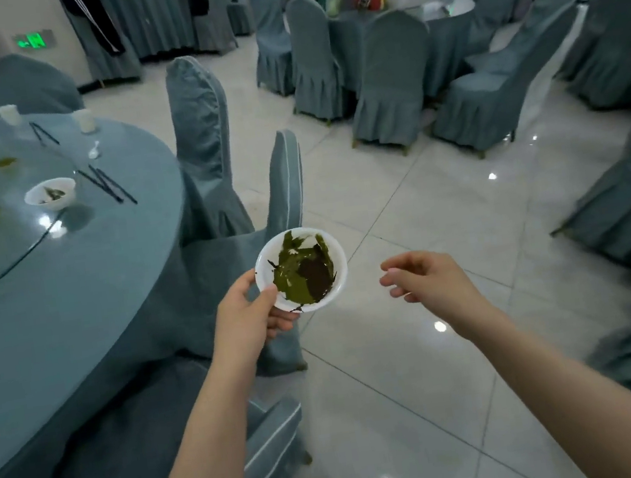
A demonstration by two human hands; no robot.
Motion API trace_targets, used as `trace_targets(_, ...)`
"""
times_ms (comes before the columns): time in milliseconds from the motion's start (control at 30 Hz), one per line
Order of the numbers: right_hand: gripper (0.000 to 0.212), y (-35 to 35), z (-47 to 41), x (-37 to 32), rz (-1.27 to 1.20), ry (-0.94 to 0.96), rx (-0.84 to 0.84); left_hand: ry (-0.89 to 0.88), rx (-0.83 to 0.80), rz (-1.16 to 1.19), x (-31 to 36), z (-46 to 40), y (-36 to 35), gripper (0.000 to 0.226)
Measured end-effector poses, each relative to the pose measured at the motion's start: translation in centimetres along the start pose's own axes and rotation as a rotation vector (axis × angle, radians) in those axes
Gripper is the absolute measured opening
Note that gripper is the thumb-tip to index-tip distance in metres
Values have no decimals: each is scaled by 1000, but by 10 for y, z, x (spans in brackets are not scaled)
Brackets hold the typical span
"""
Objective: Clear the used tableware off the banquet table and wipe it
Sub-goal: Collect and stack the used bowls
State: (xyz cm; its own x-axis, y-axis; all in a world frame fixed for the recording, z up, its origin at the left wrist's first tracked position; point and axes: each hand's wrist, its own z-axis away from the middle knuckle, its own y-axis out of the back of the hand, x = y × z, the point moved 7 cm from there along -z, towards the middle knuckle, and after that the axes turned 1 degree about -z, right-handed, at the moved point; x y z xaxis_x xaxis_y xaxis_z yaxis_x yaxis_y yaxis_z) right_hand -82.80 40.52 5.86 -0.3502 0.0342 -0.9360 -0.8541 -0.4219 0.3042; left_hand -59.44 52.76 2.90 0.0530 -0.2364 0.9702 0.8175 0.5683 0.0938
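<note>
While left hand [245, 315] pinches bowl [302, 269], fingers underneath hidden; right hand [420, 276] loose.

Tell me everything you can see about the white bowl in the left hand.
The white bowl is small, round and thin-walled, plastic by its look. Green leaf scraps and a dark brown smear cover most of its inside. It is held in the air over a chair seat and the tiled floor, tilted toward the camera. The left hand grips its near-left rim, thumb on top. Nothing else touches it.
</note>
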Motion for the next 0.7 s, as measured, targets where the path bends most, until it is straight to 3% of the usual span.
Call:
trace_targets(433,13,72,-261,-16,54,-9,-90,-38,100,121,60,-226,-122,38)
trace_targets(700,14,104,-409,-33,37,7,-196,-24,177,66,97,-348,-166,41)
